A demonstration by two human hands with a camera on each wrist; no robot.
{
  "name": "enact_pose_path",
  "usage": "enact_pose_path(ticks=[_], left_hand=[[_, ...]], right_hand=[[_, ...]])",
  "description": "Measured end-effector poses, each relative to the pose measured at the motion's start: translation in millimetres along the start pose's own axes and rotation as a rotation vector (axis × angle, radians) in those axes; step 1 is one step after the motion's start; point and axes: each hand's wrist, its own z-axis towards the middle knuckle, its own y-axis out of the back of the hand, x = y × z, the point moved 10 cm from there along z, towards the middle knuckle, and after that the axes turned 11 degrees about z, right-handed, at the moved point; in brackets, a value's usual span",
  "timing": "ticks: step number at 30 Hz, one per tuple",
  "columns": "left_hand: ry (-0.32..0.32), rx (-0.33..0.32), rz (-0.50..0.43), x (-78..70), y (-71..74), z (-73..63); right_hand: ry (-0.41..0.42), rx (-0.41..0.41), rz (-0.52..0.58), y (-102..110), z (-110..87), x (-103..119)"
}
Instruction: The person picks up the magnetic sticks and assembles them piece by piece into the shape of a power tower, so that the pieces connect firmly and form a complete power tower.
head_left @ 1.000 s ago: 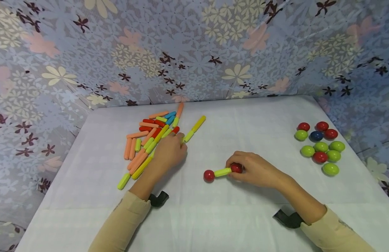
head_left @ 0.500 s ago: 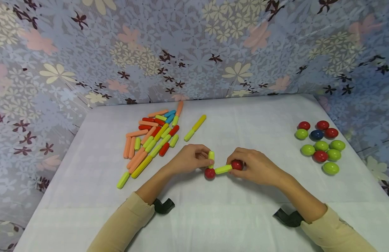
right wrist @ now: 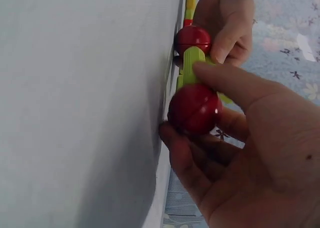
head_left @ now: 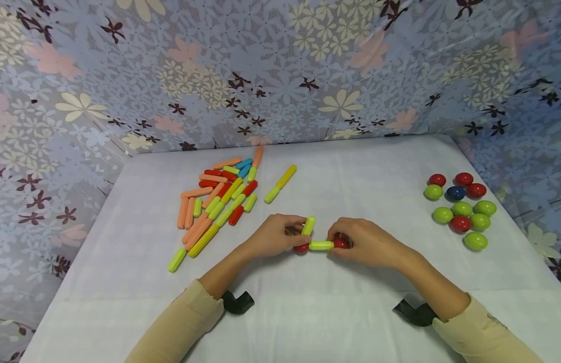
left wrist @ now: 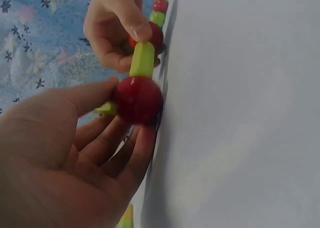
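Observation:
A short lime-green stick (head_left: 321,245) joins two red balls into a bar between the hands. My left hand (head_left: 277,235) holds the left red ball (left wrist: 139,100), thumb on one side and fingers beneath. A second lime-green stick (head_left: 309,226) stands out from that ball at an angle, leaning away from me and partly covered by the left fingers. My right hand (head_left: 367,243) grips the right red ball (right wrist: 196,109), with its thumb reaching onto the joining stick. In the head view the fingers hide much of both balls.
On the left of the white-covered table (head_left: 280,317) lies a pile of orange, red, yellow, green and blue sticks (head_left: 217,201). A yellow-and-green pair (head_left: 281,184) lies apart from it. Several green, red and dark blue balls (head_left: 462,209) sit at the right. A flowered cloth (head_left: 280,75) hangs behind.
My left hand has come from the pile to the bar with a lime-green stick. That stick, upright half a second ago, now leans right. The right hand keeps hold of its ball.

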Motion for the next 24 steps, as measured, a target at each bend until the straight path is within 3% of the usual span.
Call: enact_pose_path(ticks=[4, 7, 9, 12, 17, 20, 24], left_hand=[[0.009, -0.039, -0.029, 2.1, 2.3, -0.4], [0.013, -0.038, -0.044, 1.7, 2.4, -0.8], [0.014, -0.028, -0.048, 0.8, 1.9, -1.4], [0.018, -0.019, -0.048, 0.2, 3.2, -3.1], [0.007, -0.019, -0.054, -0.1, 5.7, -3.9], [-0.006, -0.017, -0.052, -0.4, 5.0, -3.0], [-0.017, -0.020, -0.034, -0.3, 3.3, -2.7]], right_hand=[[-0.012, 0.061, 0.048, -4, 0.0, -2], [-0.040, 0.059, 0.053, 7, -1.1, -6], [-0.062, 0.013, 0.022, 25, -3.0, -12], [-0.109, -0.131, -0.102, 68, -10.2, -29], [-0.267, -0.373, -0.294, 139, -42.9, -78], [-0.359, -0.397, -0.317, 157, -60.6, -110], [-0.407, -0.361, -0.330, 159, -66.7, -136]])
